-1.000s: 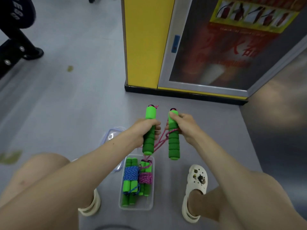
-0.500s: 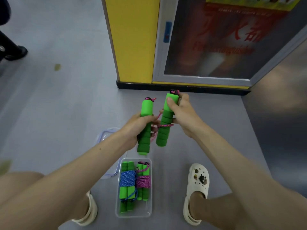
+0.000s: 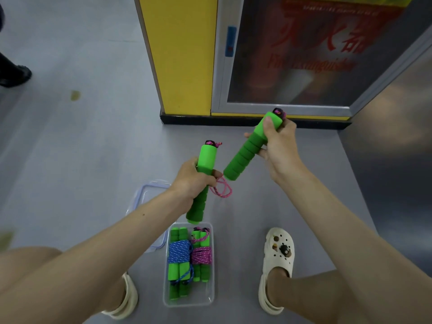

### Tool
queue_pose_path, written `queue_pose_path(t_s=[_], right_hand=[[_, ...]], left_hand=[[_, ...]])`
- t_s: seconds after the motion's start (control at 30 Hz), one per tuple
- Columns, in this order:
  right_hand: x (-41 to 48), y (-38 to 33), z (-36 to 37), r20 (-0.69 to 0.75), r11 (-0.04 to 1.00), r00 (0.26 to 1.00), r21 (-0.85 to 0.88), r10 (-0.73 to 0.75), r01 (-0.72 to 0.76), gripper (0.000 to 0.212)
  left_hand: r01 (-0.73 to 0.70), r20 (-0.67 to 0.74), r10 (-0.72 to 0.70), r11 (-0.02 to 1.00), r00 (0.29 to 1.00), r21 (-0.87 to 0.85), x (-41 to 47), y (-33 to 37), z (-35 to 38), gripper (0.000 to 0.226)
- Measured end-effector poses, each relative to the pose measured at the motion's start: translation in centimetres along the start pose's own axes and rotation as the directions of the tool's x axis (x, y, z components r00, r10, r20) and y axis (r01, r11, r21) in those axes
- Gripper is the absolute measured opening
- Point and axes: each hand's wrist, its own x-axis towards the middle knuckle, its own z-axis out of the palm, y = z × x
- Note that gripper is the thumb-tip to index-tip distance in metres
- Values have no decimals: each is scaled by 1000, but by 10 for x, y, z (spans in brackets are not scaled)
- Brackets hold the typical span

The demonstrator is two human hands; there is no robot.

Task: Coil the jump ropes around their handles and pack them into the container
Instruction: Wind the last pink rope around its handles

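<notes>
two green foam handles (image 3: 203, 174) held aloft, pink rope (image 3: 222, 189) looped; clear container (image 3: 211, 298) holds two coiled ropes (image 3: 178, 252).

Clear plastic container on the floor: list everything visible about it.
The clear rectangular plastic container sits open on the grey floor between the person's white clogs. Inside lie two coiled jump ropes with green foam handles, side by side: blue rope left, pink rope right. Its blue-edged clear lid lies beside it, left.
</notes>
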Motion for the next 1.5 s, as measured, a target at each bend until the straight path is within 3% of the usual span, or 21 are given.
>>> queue_pose_path(t_s=[0.17, 0.33, 0.43, 0.57, 0.7, 0.8, 0.9, 1.1, 1.27, 1.33, 1.4, 1.5], right_hand=[[-2, -1, -1, -7, 997, 997, 14, 72, -72, 31], [-2, 0, -1, -18, 993, 993, 0, 118, -118, 27], [-2, 0, -4, -28, 991, 990, -9, 136, -136, 31], [-6, 1, -5, 83, 973, 970, -54, 229, -225, 23], [-17, 7, 4, 243, 927, 898, -9, 366, -375, 32], [-21, 12, 12, 287, 916, 878, 8, 382, -401, 47], [-19, 14, 14, 232, 923, 896, -23, 378, -384, 46], [-22, 17, 17, 245, 906, 892, 99, 379, -412, 44], [-24, 14, 25, 225, 902, 922, 231, 315, -364, 25], [-26, 13, 31, 233, 892, 924, 274, 303, -361, 19], [-26, 14, 34, 219, 916, 929, 205, 299, -343, 19], [-21, 10, 31, 146, 958, 959, -196, 241, -211, 35]], left_hand=[[-62, -73, 58, 997, 996, -44, 6, 4, -6, 40], [-97, -87, 102, 994, 991, 60, 11, 12, -9, 38], [-87, -111, 85, 996, 990, -16, 11, 17, -12, 33], [-100, -8, 100, 982, 995, -163, 4, 25, -14, 24], [-193, 79, 186, 976, 979, 100, -3, 25, -6, 29], [-169, 204, 144, 979, 968, 112, -8, 20, 3, 24], [-182, 272, 152, 979, 950, 90, -9, 13, 4, 33], [-195, 369, 150, 977, 917, 88, -13, 10, -3, 54], [-165, 369, 139, 985, 919, 40, -11, 9, -11, 87], [-91, 346, 86, 996, 934, -2, -12, 8, -11, 79], [-49, 361, 36, 998, 932, 27, -15, 11, -12, 50], [-30, 352, -2, 996, 936, 84, -15, 18, -22, 24]])
